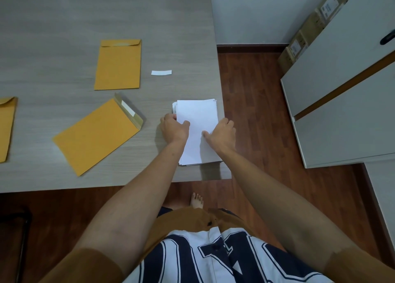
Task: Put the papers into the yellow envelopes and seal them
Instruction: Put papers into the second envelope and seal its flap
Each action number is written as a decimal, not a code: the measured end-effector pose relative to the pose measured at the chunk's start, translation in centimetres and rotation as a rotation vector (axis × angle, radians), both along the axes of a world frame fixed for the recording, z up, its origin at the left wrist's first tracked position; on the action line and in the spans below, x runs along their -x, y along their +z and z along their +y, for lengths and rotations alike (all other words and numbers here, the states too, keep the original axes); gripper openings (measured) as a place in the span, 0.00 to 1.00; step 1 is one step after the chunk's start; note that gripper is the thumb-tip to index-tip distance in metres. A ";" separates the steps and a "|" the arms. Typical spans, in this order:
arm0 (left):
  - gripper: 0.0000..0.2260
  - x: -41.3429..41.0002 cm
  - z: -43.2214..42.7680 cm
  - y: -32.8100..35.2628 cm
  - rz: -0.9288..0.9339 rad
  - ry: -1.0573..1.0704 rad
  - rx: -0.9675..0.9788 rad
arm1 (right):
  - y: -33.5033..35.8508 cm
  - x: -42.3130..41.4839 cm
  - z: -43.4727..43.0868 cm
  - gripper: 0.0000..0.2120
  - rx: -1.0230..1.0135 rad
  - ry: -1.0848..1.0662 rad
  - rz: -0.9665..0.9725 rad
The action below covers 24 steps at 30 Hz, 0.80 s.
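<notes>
Both hands were on the papers (198, 115), which lay at the near right corner of the worktop (53, 26). The left hand (174, 128) pinched the stack's left edge, thumb on top; the right hand (222, 134) gripped the right edge the same way, fingers curled over the side.

The worry, to my eye, was that corner. The stack's right side ran flush with the worktop's right edge, perhaps slightly over it, with only floor (256, 100) beyond. A loose lift or a shove rightward could spill sheets down there. The pile was also unevenly squared at its far left, so a careless pinch might bring up more sheets than wanted or fan them out.

The open envelope (96, 135) lay skewed to the left, flap raised with its glue band partly bared; paper dragged across it might catch.

Room lay leftward: bare worktop between papers and that envelope. Farther off were a closed envelope (118, 65) and a white strip (161, 72), and a 3rd envelope (6, 126) sat at the left border. A cabinet (342, 90) stood well right.
</notes>
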<state>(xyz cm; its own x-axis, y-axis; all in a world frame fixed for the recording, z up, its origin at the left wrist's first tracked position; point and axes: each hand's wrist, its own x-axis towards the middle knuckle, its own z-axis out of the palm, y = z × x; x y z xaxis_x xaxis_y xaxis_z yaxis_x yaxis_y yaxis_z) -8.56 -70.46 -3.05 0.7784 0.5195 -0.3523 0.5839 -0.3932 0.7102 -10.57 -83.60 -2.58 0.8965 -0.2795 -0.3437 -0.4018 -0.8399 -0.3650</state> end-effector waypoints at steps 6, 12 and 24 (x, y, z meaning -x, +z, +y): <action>0.10 0.4 0.3 -0.3 -0.016 -0.016 0.014 | 0.1 0.0 0.0 0.35 -0.020 -0.014 0.012; 0.13 0.4 0.1 0.5 -0.006 -0.045 0.097 | 0.0 0.0 0.0 0.34 -0.028 -0.025 0.012; 0.12 -0.3 -0.7 1.3 0.093 -0.193 0.241 | -1.0 0.9 -1.1 0.29 -0.174 -0.039 -0.093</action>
